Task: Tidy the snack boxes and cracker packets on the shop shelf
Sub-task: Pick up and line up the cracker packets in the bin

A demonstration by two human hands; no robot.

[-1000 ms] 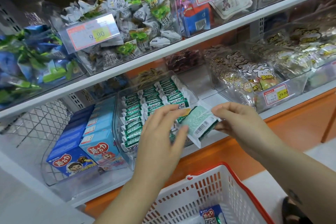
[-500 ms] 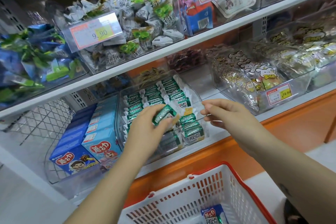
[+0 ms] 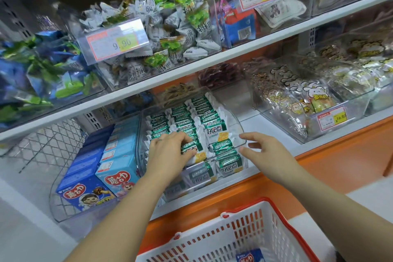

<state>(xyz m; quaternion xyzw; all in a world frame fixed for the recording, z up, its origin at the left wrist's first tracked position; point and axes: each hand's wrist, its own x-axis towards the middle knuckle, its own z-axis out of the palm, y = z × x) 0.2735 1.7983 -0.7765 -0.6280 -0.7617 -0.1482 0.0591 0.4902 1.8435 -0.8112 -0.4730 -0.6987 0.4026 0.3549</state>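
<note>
On the white lower shelf [image 3: 253,122], a clear bin [image 3: 239,127] of cracker packets [image 3: 214,132] is set just beside blue snack boxes [image 3: 116,155]. A front packet [image 3: 191,149] in that bin is gripped by the curled fingers of the left hand [image 3: 168,155], while the fingers of the right hand [image 3: 268,153] are held apart and empty by the bin's right front corner. A red-rimmed basket [image 3: 244,234] is seen below.

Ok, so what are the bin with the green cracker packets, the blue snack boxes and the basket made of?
Bin: clear rigid plastic, likely acrylic; see-through, glossy edges. Snack boxes: printed cardboard, by the sharp folded corners. Basket: moulded white plastic lattice with a red rim.
</note>
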